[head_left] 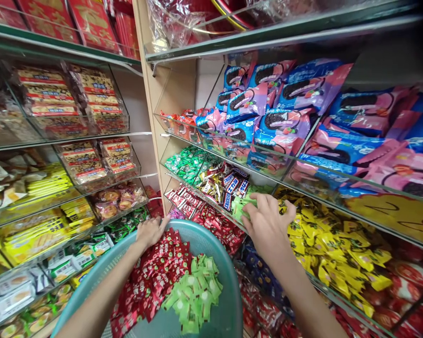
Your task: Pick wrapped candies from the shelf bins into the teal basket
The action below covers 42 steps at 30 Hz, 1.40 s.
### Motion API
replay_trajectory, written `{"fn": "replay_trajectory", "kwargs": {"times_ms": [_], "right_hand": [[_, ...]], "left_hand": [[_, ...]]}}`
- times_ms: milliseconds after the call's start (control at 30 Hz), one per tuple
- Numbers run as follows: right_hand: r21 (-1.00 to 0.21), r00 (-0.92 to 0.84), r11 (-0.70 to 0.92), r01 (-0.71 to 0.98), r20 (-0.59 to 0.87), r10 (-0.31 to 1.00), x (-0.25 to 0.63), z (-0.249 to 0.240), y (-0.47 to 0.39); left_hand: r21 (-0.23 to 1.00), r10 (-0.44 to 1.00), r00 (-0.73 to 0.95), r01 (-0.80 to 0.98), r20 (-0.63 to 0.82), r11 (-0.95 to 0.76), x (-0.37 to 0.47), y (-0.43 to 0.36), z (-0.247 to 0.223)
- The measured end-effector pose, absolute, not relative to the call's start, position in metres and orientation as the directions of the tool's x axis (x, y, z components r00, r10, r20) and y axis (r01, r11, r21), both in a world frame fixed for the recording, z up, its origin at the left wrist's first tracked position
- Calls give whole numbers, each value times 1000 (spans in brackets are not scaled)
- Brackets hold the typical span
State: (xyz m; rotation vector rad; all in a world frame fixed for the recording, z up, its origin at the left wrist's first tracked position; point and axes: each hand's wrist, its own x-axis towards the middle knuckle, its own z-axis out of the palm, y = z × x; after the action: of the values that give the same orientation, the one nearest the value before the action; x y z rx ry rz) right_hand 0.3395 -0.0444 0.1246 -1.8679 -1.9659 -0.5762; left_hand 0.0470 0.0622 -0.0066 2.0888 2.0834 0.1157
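The right hand is at the light green packets in a shelf compartment, its fingers bent and partly spread; I cannot tell if they grip a packet. The left hand lies at the far rim of the teal basket, and I cannot tell if it is closed on this rim. Inside the basket, red packets lie beside a light green pile. Just left of the right hand's compartment there are Snickers bars, and to its right are yellow packets. Above are blue and pink cookie packs
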Motion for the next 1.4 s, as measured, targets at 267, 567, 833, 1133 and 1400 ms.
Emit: {"fn": "replay_trajectory", "kwargs": {"times_ms": [267,567,833,1133,1400], "right_hand": [[147,-90,13,989,534,841,342,119,-41],[88,-95,50,995,639,763,347,108,-33],[-111,-79,201,973,663,745,341,132,-54],[-410,-409,513,754,317,855,289,72,-78],[-365,-379,452,814,258,889,288,29,-69]], "left_hand": [[213,997,10,977,-71,5,45,64,-10],[223,997,12,975,-81,6,42,64,-11],[200,996,0,980,-91,18,43,66,-10],[213,997,-3,977,-78,20,43,65,-7],[178,997,-7,984,-78,21,39,64,-8]]}}
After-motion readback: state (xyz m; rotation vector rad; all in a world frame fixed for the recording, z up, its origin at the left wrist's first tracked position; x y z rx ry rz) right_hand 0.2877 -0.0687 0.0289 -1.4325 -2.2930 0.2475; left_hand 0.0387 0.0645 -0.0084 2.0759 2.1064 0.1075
